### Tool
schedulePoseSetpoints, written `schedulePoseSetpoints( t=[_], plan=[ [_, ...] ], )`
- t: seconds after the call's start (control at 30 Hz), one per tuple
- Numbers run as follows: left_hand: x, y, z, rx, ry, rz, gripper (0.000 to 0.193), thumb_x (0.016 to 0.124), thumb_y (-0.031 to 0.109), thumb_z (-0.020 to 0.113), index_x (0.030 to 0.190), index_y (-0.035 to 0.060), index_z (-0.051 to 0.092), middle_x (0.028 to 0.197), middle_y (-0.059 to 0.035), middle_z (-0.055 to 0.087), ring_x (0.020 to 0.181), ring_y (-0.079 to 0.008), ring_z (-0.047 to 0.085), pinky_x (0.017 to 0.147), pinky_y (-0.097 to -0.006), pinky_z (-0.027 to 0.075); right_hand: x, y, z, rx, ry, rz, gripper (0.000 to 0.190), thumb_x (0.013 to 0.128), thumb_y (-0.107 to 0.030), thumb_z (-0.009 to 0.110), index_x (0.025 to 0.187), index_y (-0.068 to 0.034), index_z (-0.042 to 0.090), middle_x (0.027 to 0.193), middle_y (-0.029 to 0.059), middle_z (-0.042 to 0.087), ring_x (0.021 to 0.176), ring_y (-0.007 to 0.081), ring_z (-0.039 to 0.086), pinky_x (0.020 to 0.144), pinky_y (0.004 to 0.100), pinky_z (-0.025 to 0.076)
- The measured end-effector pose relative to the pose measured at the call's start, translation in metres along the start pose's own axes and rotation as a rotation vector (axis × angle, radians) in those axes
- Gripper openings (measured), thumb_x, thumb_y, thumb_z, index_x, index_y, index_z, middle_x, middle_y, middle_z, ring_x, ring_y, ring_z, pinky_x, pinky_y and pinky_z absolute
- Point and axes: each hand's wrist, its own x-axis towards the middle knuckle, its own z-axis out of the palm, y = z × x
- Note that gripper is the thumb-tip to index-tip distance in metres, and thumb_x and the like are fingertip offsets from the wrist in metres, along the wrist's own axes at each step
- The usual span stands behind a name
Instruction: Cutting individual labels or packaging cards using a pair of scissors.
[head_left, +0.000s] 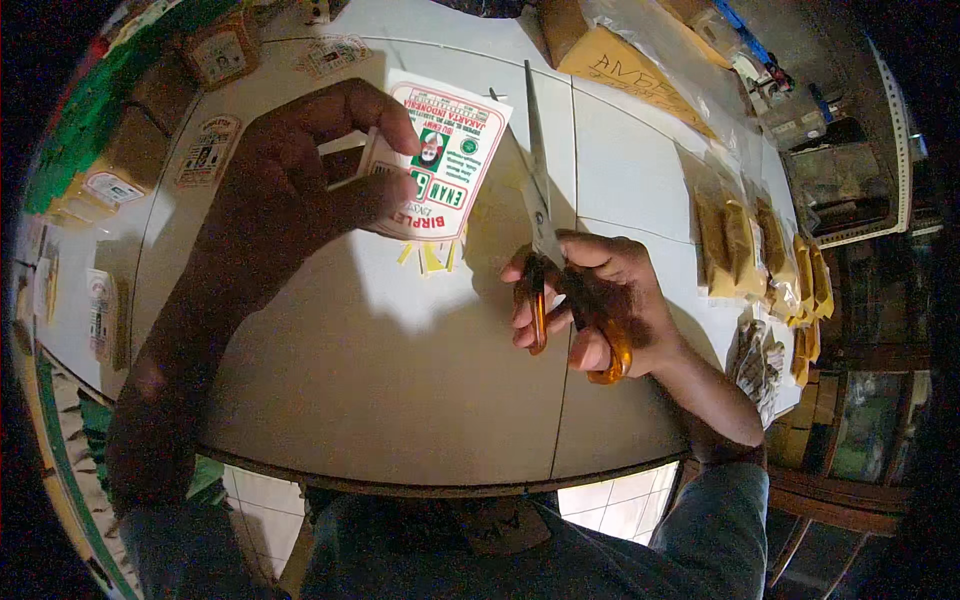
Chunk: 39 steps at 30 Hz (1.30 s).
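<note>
My left hand (289, 165) pinches a white printed paper label (469, 150) between thumb and fingers, held above the table. The label bears red and green writing and a small portrait, and appears upside down. In my right hand (630, 285) is a pair of scissors (541, 187), with thumb and fingers through the amber handles. Their blades point away from me, look nearly closed, and are apart from the label's right edge. Several thin yellow strips (431, 259) show just below the label.
Printed labels (206, 154) and a label stack (101, 315) lie on the white table (375, 397) at left, near wrapped brown packs (124, 161). At right stand filled yellow-brown packets (724, 240) beside a crumpled cloth (756, 360). A cardboard piece with handwriting (630, 75) lies at the back.
</note>
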Motion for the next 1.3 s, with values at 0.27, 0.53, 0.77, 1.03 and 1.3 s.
schedulePoseSetpoints(
  t=[0.27, 0.53, 0.77, 1.03, 1.3],
  plan=[
    [0.002, 0.012, -0.002, 0.129, 0.027, -0.118, 0.021, 0.078, 0.008, 0.065, 0.097, 0.0018, 0.060, 0.089, -0.0060, 0.062, 0.082, -0.0118, 0.060, 0.075, -0.0250, 0.051, -0.002, 0.000, 0.002, -0.111, -0.058, 0.029, 0.080, 0.059, -0.028, 0.084, 0.116, 0.010, 0.042, 0.098, 0.0152, 0.058, 0.082, 0.0200, 0.060, 0.069, 0.0330, 0.053],
    [0.002, 0.006, -0.002, 0.215, 0.025, 0.052, 0.027, 0.075, 0.011, 0.070, 0.100, 0.0027, 0.062, 0.093, -0.0073, 0.063, 0.084, -0.0117, 0.060, 0.074, -0.0246, 0.052, 0.003, -0.001, 0.004, -0.184, -0.065, -0.054, 0.075, 0.054, -0.028, 0.087, 0.108, 0.011, 0.051, 0.083, 0.0104, 0.062, 0.074, 0.0154, 0.061, 0.065, 0.0264, 0.049],
    [0.001, 0.003, -0.001, 0.127, 0.035, -0.071, 0.041, 0.066, 0.032, 0.076, 0.096, 0.0074, 0.064, 0.094, -0.0071, 0.065, 0.088, -0.0168, 0.061, 0.081, -0.0311, 0.047, 0.000, 0.001, 0.007, -0.143, -0.032, 0.012, 0.076, 0.054, -0.027, 0.087, 0.109, 0.010, 0.051, 0.084, 0.0104, 0.061, 0.075, 0.0153, 0.061, 0.067, 0.0262, 0.050],
    [0.002, 0.001, -0.001, 0.163, 0.029, -0.044, 0.040, 0.066, 0.031, 0.076, 0.095, 0.0060, 0.063, 0.095, -0.0076, 0.065, 0.090, -0.0174, 0.061, 0.083, -0.0307, 0.046, 0.000, -0.002, 0.004, -0.187, -0.061, 0.038, 0.073, 0.054, -0.021, 0.087, 0.109, 0.010, 0.051, 0.092, 0.0117, 0.060, 0.080, 0.0162, 0.062, 0.067, 0.0281, 0.052],
    [0.003, 0.001, -0.003, 0.245, 0.033, -0.003, 0.038, 0.066, 0.029, 0.076, 0.094, 0.0060, 0.063, 0.094, -0.0077, 0.065, 0.088, -0.0186, 0.062, 0.082, -0.0313, 0.047, 0.000, -0.004, 0.004, -0.215, -0.069, 0.000, 0.071, 0.055, -0.019, 0.087, 0.108, 0.010, 0.051, 0.090, 0.0117, 0.061, 0.079, 0.0162, 0.062, 0.067, 0.0279, 0.052]
  ],
)
